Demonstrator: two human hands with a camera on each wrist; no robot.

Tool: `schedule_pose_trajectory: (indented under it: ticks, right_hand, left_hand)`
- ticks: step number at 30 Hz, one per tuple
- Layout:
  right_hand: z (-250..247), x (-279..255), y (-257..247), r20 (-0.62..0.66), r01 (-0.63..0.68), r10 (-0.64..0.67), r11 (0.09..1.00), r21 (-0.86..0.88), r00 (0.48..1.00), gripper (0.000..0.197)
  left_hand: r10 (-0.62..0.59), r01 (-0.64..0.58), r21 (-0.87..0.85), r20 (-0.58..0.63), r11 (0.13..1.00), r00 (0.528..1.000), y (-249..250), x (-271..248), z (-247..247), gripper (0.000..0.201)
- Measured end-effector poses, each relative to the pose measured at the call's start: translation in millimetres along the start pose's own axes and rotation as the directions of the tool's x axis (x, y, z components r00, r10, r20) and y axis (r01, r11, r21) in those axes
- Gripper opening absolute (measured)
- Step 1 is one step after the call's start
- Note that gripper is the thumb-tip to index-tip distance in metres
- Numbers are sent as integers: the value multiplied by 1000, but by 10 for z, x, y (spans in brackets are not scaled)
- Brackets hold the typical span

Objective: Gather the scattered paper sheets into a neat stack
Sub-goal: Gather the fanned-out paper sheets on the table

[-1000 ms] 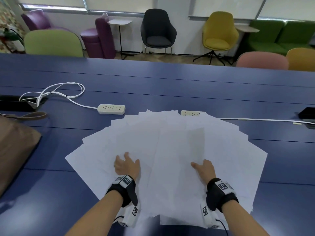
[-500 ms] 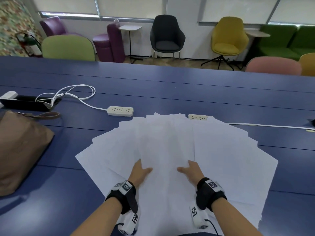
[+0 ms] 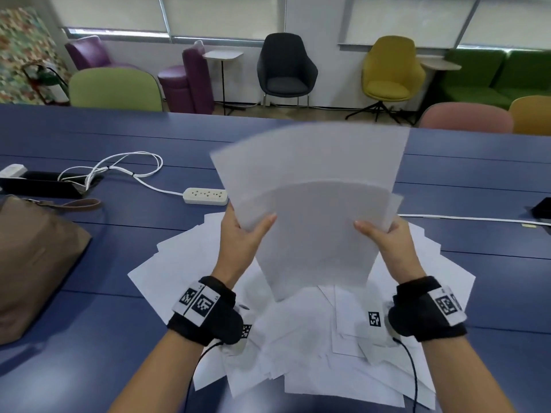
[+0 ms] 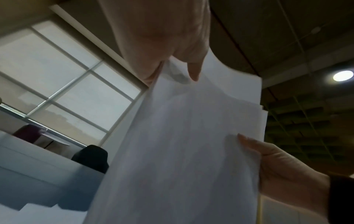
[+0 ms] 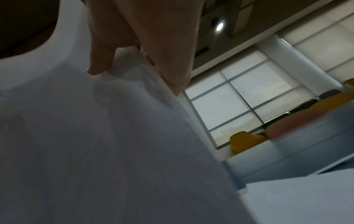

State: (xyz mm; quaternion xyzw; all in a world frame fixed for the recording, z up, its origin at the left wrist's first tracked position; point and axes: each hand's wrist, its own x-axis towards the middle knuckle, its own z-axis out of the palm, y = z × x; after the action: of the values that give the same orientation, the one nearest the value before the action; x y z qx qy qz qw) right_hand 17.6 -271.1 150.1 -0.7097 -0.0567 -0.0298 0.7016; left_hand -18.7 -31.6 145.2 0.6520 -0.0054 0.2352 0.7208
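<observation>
Head view: held sheets [image 3: 310,210] hide both hands' fingers and table [image 3: 149,138] beyond.

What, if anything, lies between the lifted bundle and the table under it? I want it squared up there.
Only paper. The held sheets, gripped by the left hand and right hand, hang over loose sheets spread on the blue table. The power strip and brown bag sit off to the left.

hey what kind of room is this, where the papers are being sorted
Probably an office lounge or shared meeting space. A long blue table carries a power strip, and beyond it, along a wall of blinded windows, stand mixed lounge chairs, among them a black chair and a yellow chair.
</observation>
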Motion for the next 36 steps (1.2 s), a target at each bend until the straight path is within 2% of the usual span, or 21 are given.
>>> schedule_pose_trajectory:
  ticks: [3, 5, 6, 8, 10, 11, 13, 14, 16, 17, 19, 21, 22, 24, 25, 27, 28, 30, 32, 34, 36]
  right_hand:
    - [38, 10, 217, 34, -53, 53, 998, -15, 998, 29]
    - [94, 9, 424, 88, -102, 113, 987, -127, 990, 28]
    - [116, 22, 524, 63, -124, 137, 975, -186, 989, 22]
    - [94, 121, 676, -85, -173, 158, 958, -227, 984, 3]
    - [11, 267, 770, -224, -218, 175, 958, -188, 959, 12]
    - [-41, 339, 806, -259, -252, 201, 951, -180, 945, 14]
    - [-158, 460, 925, -264, -347, 281, 903, -253, 923, 12]
    - [-216, 501, 1013, -258, -400, 326, 855, -331, 910, 8]
    - [-366, 569, 1239, -269, -474, 391, 728, -495, 881, 21]
    - [-459, 594, 1344, -289, -503, 414, 658, -561, 863, 26]
    - [-633, 626, 1488, -347, -555, 455, 482, -678, 820, 33]
    - [-777, 637, 1615, -383, -578, 500, 327, -747, 777, 40]
    - [-820, 633, 1681, -395, -598, 526, 297, -745, 753, 42]
    - [-824, 609, 1771, -389, -620, 542, 349, -702, 745, 42]
    - [-810, 604, 1819, -360, -607, 530, 420, -675, 768, 39]
    - [-742, 587, 1839, -268, -556, 520, 544, -628, 811, 23]
    - [-713, 587, 1855, -236, -539, 522, 562, -627, 819, 17]
    - [-677, 594, 1885, -245, -537, 515, 556, -634, 822, 18]
    - [-664, 606, 1921, -306, -558, 505, 482, -676, 807, 23]
    - [-657, 606, 1902, -361, -585, 510, 394, -709, 781, 47]
    - [-688, 613, 1854, -435, -631, 474, 423, -650, 766, 59]
  left_hand:
    - [-27, 27, 1, 44, 1000, 999, -118, -28, 33, 42]
    - [-110, 101, 84, 103, 991, 989, -280, -34, 38, 34]
    - [-155, 139, 130, 124, 982, 980, -381, -36, 29, 29]
    - [-225, 201, 173, 127, 964, 966, -596, -30, -36, 26]
    - [-316, 293, 276, 38, 915, 948, -842, -19, -186, 26]
    - [-376, 359, 360, -25, 861, 926, -978, -29, -286, 28]
    - [-508, 514, 495, -160, 701, 846, -1267, -74, -495, 34]
    - [-564, 575, 527, -203, 626, 800, -1394, -97, -570, 37]
    - [-637, 607, 579, -184, 545, 749, -1550, -117, -608, 37]
    - [-662, 595, 598, -139, 537, 736, -1598, -115, -570, 32]
    - [-697, 547, 655, -44, 521, 716, -1643, -64, -420, 5]
    - [-703, 503, 684, 22, 529, 710, -1710, 14, -224, 31]
    - [-715, 513, 668, 41, 539, 698, -1746, 61, -114, 37]
    - [-757, 592, 583, 62, 557, 651, -1777, 143, 119, 38]
    - [-778, 639, 526, 72, 562, 624, -1791, 176, 245, 36]
    - [-796, 696, 433, 91, 573, 599, -1795, 206, 478, 21]
    - [-790, 696, 410, 110, 589, 603, -1786, 206, 575, 9]
    - [-796, 712, 365, 184, 600, 577, -1754, 157, 723, 28]
    - [-803, 722, 353, 208, 595, 559, -1788, 73, 784, 38]
    - [-787, 694, 386, 178, 607, 590, -1827, 5, 800, 36]
    - [-766, 661, 406, 189, 631, 615, -1833, 7, 755, 31]
